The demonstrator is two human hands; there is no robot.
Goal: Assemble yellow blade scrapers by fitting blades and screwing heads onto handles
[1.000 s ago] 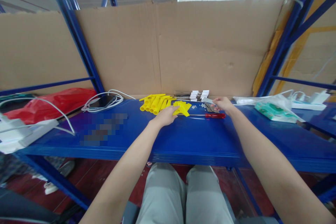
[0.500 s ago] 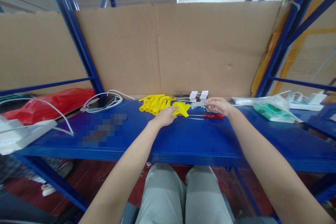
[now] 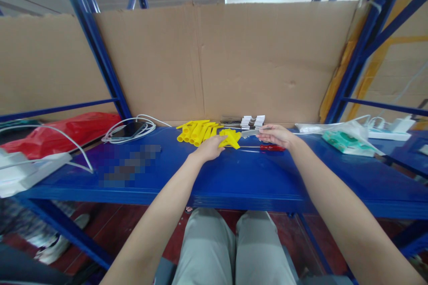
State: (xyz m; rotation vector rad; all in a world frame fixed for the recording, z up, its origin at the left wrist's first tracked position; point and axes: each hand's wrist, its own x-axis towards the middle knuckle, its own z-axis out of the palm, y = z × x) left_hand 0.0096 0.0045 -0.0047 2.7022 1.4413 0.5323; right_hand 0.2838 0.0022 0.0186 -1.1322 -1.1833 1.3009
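Note:
My left hand (image 3: 211, 148) is closed around a yellow plastic piece (image 3: 231, 138) with a branched shape. In my right hand (image 3: 277, 135) a thin, flat grey metal blade (image 3: 249, 133) is pinched, its left end touching or almost touching the yellow piece. A screwdriver (image 3: 272, 147) with a red handle lies just below the two hands, its shaft pointing left. Left of my left hand is a pile of yellow tubular plastic pieces (image 3: 195, 132). Behind the blade sits a stack of dark strips with white wrappings (image 3: 253, 122). Small metal bits beside my right fingers are partly hidden.
The blue table (image 3: 247, 173) backs onto a cardboard panel (image 3: 261, 62) between blue posts. At left are a phone (image 3: 129, 130) with a coiled white cable, a red bag (image 3: 67, 131) and a white power strip (image 3: 40, 171). A green-and-white packet (image 3: 349, 143) lies right.
My right hand has shifted slightly left, bringing the grey blade up to the yellow piece. My left hand has stayed almost still. A foot on the floor at lower left has moved.

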